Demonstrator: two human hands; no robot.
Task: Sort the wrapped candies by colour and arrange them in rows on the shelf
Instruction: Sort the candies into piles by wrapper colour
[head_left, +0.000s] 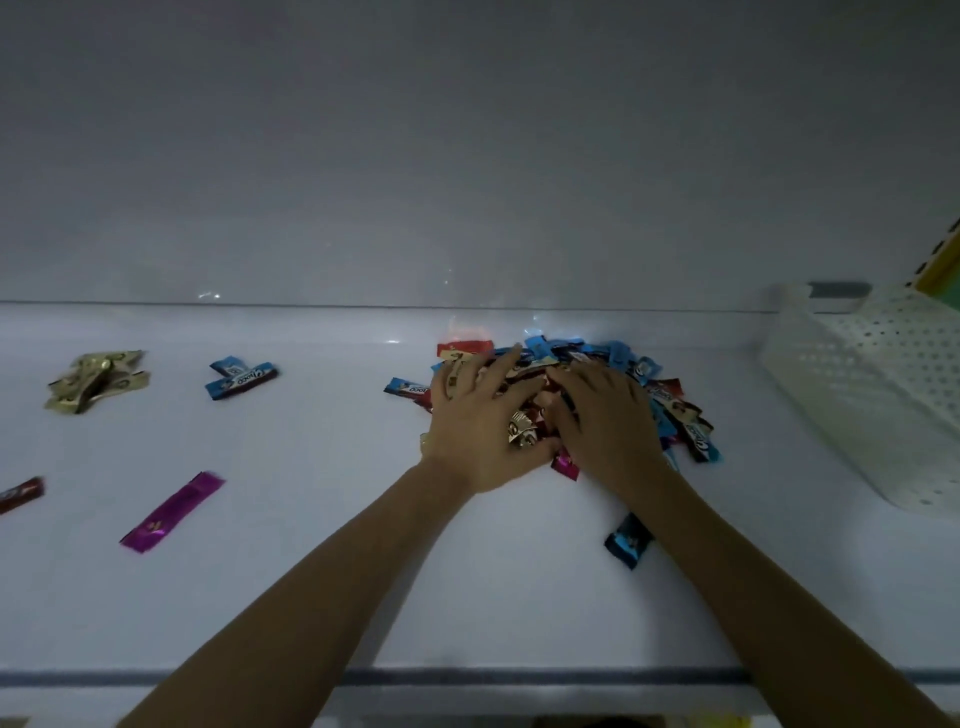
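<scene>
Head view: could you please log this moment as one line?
left hand on candy pile | right hand on candy pile | gold heap, blue pair set aside

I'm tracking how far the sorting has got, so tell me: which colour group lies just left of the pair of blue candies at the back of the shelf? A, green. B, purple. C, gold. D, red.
C: the gold heap lies at the back left, just left of the two blue candies, while the purple candy lies alone nearer the front edge.
</scene>
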